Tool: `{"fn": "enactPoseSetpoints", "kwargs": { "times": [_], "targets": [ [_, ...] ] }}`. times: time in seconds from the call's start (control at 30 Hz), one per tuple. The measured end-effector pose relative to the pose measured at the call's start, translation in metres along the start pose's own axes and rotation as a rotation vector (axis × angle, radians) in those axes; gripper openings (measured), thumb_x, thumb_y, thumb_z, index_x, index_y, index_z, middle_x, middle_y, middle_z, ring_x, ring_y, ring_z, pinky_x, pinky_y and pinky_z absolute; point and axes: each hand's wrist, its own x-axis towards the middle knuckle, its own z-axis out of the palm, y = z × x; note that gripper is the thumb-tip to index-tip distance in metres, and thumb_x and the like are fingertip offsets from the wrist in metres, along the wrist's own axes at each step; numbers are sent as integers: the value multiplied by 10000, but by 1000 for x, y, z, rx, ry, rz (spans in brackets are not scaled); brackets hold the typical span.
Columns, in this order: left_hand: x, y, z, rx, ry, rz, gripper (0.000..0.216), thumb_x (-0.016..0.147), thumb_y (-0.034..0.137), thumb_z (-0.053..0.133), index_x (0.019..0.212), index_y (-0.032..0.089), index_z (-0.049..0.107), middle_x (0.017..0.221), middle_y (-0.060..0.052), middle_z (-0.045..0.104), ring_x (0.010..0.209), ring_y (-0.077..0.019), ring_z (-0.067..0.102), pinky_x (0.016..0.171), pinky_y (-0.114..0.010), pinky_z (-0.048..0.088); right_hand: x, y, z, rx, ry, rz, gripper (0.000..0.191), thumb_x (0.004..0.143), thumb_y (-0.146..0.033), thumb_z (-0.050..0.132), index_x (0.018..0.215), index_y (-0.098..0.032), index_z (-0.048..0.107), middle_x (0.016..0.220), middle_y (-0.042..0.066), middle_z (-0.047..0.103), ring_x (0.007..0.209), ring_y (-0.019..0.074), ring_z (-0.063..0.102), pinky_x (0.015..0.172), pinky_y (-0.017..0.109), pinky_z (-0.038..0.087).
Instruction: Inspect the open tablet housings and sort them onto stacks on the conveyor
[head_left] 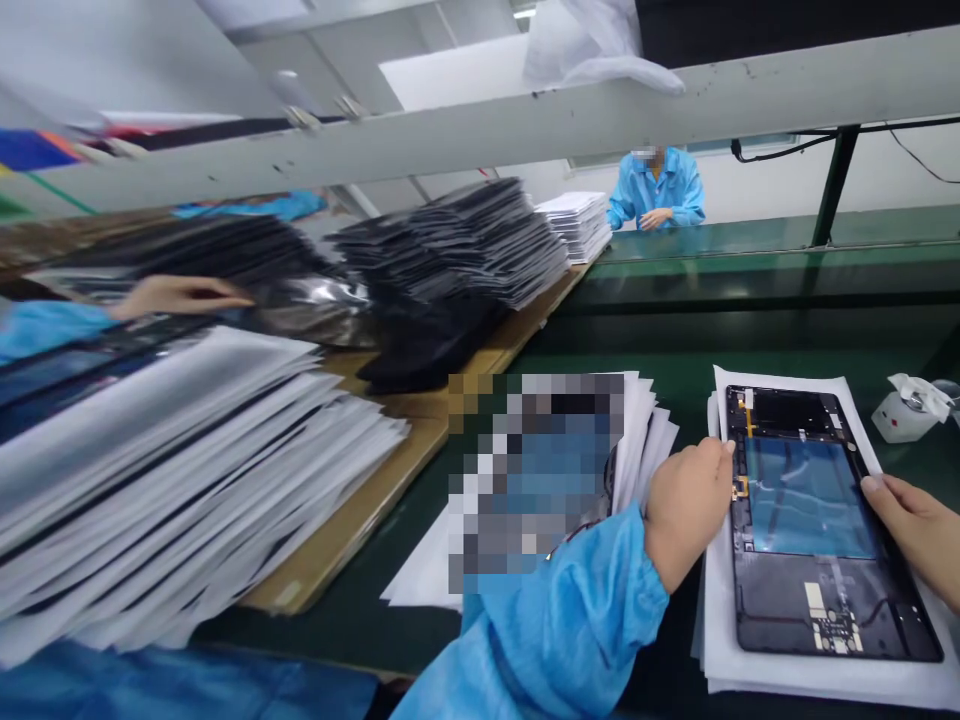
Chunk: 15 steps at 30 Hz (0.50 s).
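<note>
A black tablet housing [795, 600] lies inner side up on a stack of white sheets [832, 680] at the right. Blue film [810, 495] spans its middle, with orange flex strips along the left side and a small circuit board near the bottom. My left hand [690, 510], in a blue sleeve, pinches the housing's upper left edge. Its thumb and forefinger are closed there. On the opposite edge my right hand [911, 530] grips with the thumb on top; its other fingers are largely hidden.
To the left is a second pile [645, 430], partly pixelated. Brown board [300, 580] carries white-wrapped stacks [225, 500] and dark stacks [465, 240]. A co-worker's hand [180, 297] reaches in at far left. A small white container [904, 415] stands at right; another person [660, 190] sits behind.
</note>
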Motion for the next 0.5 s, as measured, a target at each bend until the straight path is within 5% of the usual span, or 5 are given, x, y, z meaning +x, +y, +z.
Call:
{"fn": "enactPoseSetpoints", "kwargs": {
  "times": [0.13, 0.33, 0.5],
  "targets": [
    [1, 4, 0, -184, 25, -45, 348, 876, 396, 278, 684, 189, 481, 671, -42, 556, 647, -175, 507, 555, -282, 262, -12, -14, 0, -79, 17, -9, 380, 731, -564, 441, 853, -275, 656, 922, 43, 648, 884, 314, 560, 761, 404, 403],
    [9, 7, 15, -875, -40, -395, 301, 834, 411, 345, 704, 166, 462, 676, -23, 508, 636, -144, 493, 564, -246, 351, -19, -22, 3, -191, 1, -35, 408, 811, -535, 292, 847, -257, 588, 889, 57, 617, 860, 290, 536, 730, 362, 390],
    [5, 11, 14, -1116, -137, -368, 317, 804, 452, 413, 733, 149, 472, 659, -14, 481, 617, -136, 474, 588, -253, 388, -25, -21, 6, -171, 54, -86, 414, 823, -513, 286, 884, -240, 591, 874, 75, 621, 830, 288, 549, 702, 366, 402]
  ]
}}
